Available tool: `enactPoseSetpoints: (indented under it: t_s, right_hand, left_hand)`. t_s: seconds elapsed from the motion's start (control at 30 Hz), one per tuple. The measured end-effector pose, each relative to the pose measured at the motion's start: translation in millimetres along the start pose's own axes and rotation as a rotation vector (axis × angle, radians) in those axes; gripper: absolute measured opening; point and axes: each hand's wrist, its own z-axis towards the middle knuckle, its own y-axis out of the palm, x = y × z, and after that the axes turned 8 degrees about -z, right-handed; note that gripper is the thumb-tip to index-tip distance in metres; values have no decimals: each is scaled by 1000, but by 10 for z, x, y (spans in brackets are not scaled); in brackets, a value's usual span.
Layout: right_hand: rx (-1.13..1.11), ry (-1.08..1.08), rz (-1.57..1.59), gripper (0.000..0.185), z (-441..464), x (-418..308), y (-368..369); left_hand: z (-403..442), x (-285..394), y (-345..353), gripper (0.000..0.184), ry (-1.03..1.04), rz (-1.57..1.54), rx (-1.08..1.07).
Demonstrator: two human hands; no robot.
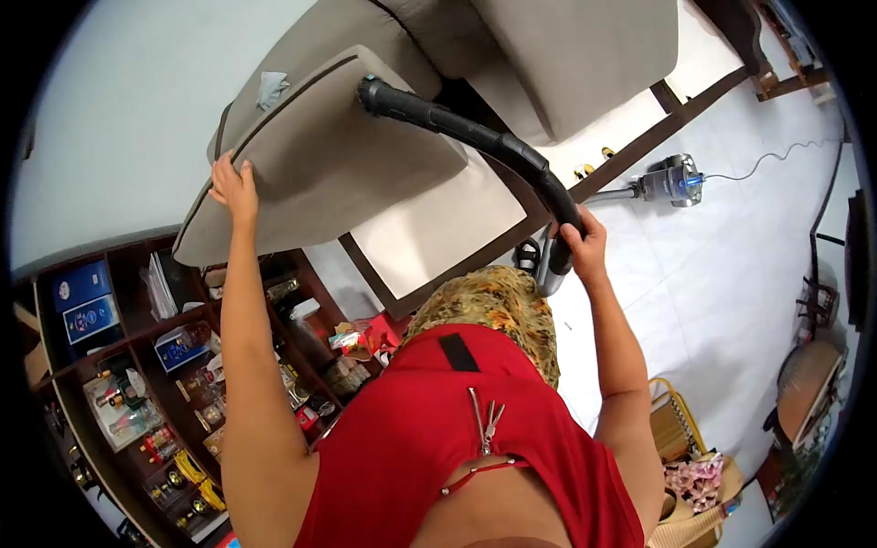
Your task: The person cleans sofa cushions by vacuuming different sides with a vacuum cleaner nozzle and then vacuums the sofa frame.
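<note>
My left hand (234,189) grips the edge of a large grey cushion (311,173), which is tilted up off the sofa frame. My right hand (583,242) is wrapped round the curved black handle of a vacuum hose (512,155). The far end of the black tube, with its small nozzle (370,94), touches or is very near the upper part of the cushion. A pale cloth (271,89) lies on the grey upholstery behind the cushion edge.
The vacuum body (674,181) stands on the white floor at the right, with its cord trailing. A dark wooden shelf unit (128,338) full of boxes and bottles fills the left. A yellow-framed chair (674,420) is at lower right, and a sandal (527,254) lies near the sofa.
</note>
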Motion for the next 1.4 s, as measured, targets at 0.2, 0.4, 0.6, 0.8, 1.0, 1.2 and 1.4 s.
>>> enactPoseSetpoints:
  t_s: [0.2, 0.4, 0.6, 0.8, 1.0, 1.2, 1.4]
  right_hand:
    - [126, 10, -61, 31, -67, 320, 304]
    - [213, 149, -209, 26, -53, 453, 430]
    - [196, -84, -19, 31, -8, -624, 638]
    - [252, -189, -340, 31, 420, -836, 1249]
    - [269, -176, -381, 28, 232, -674, 1327]
    - [275, -90, -544, 29, 36, -651, 1311]
    - [267, -242, -309, 22, -34, -1494, 1549]
  left_hand:
    - [318, -55, 201, 54, -44, 56, -26]
    - [541, -41, 263, 57, -60, 50, -80]
    - [695, 32, 421, 64, -67, 92, -86]
    - [876, -3, 533, 71, -92, 123, -151]
    - [971, 121, 474, 77, -83, 104, -213]
    - [1079, 144, 283, 85, -53, 121, -288]
    - [904, 116, 166, 84, 46, 86, -215]
